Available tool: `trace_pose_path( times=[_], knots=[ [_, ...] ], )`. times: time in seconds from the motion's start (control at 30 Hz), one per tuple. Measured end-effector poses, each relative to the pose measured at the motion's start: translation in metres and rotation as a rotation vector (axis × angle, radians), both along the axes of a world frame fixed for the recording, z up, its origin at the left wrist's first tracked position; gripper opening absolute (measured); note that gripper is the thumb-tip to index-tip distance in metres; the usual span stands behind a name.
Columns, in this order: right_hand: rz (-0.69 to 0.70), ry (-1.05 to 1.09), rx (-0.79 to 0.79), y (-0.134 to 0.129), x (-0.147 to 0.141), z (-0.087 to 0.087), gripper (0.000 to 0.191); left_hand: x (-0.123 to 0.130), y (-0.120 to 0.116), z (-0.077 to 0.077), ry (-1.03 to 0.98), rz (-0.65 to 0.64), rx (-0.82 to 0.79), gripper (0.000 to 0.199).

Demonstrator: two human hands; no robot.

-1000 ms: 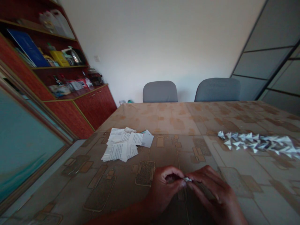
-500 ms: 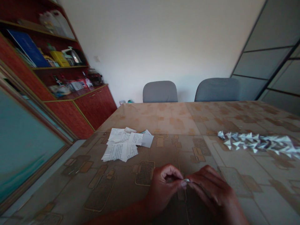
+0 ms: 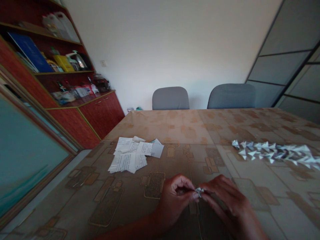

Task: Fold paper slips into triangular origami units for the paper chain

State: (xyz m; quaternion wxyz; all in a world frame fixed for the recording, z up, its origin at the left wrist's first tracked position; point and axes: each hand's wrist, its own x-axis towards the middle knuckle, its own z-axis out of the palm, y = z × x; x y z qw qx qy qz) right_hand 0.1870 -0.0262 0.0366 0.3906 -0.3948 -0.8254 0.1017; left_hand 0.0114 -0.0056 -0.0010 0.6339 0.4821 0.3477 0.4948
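A small folded piece of paper (image 3: 199,191) is between my two hands above the near part of the table. My left hand (image 3: 175,199) pinches its left side between thumb and forefinger. From the right, my right hand (image 3: 226,200) has its fingertips closed on the other side. Left of my hands and farther back lies a loose pile of printed paper pieces (image 3: 131,156). At the right, several folded pointed paper pieces (image 3: 272,151) lie in rows.
The table (image 3: 175,125) has a patterned cover. Two grey chairs (image 3: 170,98) stand behind its far edge. A red cabinet (image 3: 100,111) with shelves of bottles, a kettle and boxes stands at the left, beside the wall.
More of the small folded paper shows between my fingertips, and my right fingers have shifted slightly around it. The paper pile and the folded rows have not moved.
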Motion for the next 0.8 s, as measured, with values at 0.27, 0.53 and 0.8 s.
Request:
trace_pose_path(
  times=[0.27, 0.53, 0.8],
  knots=[
    [0.004, 0.018, -0.013, 0.0001, -0.0024, 0.0003, 0.012, -0.0002, -0.0004, 0.0004, 0.017, -0.008, 0.004, 0.028],
    [0.015, 0.036, -0.065, 0.0002, -0.0044, -0.0023, 0.019, -0.0007, 0.0001, -0.0019, 0.072, -0.006, 0.024, 0.024],
    [0.000, 0.017, -0.015, 0.0022, -0.0049, -0.0003, 0.021, -0.0012, 0.0003, -0.0002, 0.111, 0.021, 0.032, 0.023]
  ],
)
